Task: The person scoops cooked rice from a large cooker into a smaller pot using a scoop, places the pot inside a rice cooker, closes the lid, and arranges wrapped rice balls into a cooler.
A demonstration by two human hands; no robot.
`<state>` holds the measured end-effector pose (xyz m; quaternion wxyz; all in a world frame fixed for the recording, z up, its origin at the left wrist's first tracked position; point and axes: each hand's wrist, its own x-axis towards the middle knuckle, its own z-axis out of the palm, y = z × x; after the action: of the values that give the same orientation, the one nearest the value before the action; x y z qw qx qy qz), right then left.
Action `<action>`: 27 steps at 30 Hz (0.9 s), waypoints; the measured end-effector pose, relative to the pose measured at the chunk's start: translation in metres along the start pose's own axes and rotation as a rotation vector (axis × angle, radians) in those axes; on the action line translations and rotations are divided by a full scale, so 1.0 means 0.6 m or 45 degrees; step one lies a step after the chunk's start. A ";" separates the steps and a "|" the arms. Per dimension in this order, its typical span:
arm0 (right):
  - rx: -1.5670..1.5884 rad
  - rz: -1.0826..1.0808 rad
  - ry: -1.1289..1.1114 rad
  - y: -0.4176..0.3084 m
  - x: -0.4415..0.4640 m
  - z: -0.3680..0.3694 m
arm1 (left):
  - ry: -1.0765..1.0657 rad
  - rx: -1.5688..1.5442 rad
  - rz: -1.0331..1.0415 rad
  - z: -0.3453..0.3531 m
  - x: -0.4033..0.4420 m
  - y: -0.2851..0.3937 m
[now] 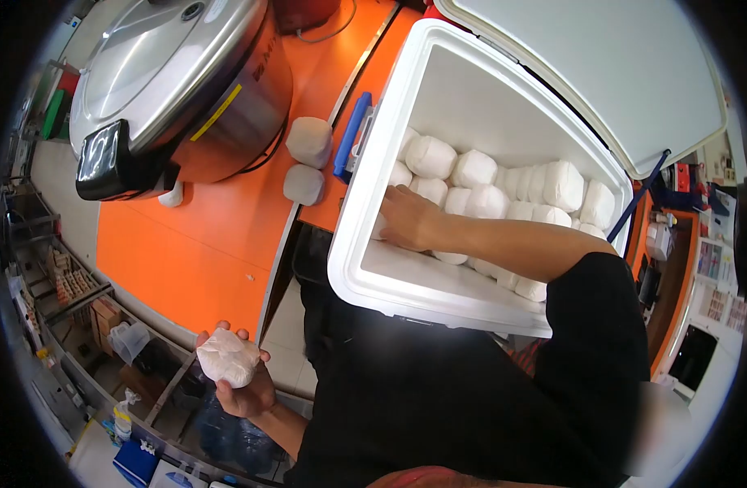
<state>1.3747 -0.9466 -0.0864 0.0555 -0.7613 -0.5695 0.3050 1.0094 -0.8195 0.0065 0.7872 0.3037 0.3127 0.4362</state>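
A white wrapped bundle (229,358), rounded and creased, rests in my left hand (247,394), whose fingers curl round its sides over the table's near edge. My right hand (410,220) reaches down inside a white cooler box (353,268) at its left end. Its fingers close on another white bundle (379,228), mostly hidden by the hand and the box wall. Several similar bundles (487,201) lie packed in rows beside and beyond my right forearm.
A large steel rice cooker (235,122) stands on the orange table (186,260). Two white bundles (310,142) sit between it and the cooler. The cooler's lid (609,65) stands open. Shelves with boxes (105,321) run below at the left.
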 end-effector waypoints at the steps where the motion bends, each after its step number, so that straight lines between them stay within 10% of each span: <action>1: 0.025 -0.061 -0.001 0.004 -0.006 -0.002 | 0.008 0.001 0.004 0.001 -0.001 0.000; 6: -0.083 0.164 -0.271 -0.019 -0.021 -0.100 | -0.046 0.002 0.051 0.035 0.009 0.005; 8: -0.256 0.036 0.267 0.031 -0.029 -0.084 | -0.068 0.004 0.068 0.057 0.014 0.011; 12: -0.500 0.409 0.258 0.053 -0.051 -0.146 | -0.169 -0.006 0.095 0.087 0.029 0.014; 21: -0.384 0.184 0.516 0.077 -0.003 -0.137 | -0.262 0.065 0.086 0.104 0.024 0.001; 27: -1.013 0.314 0.405 0.059 0.007 -0.159 | -0.261 0.417 0.206 0.149 0.015 0.007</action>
<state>1.4550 -0.9297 -0.0263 -0.1917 -0.8231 -0.5318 -0.0544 1.0787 -0.8281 0.0630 0.7173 0.4946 0.2725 0.4082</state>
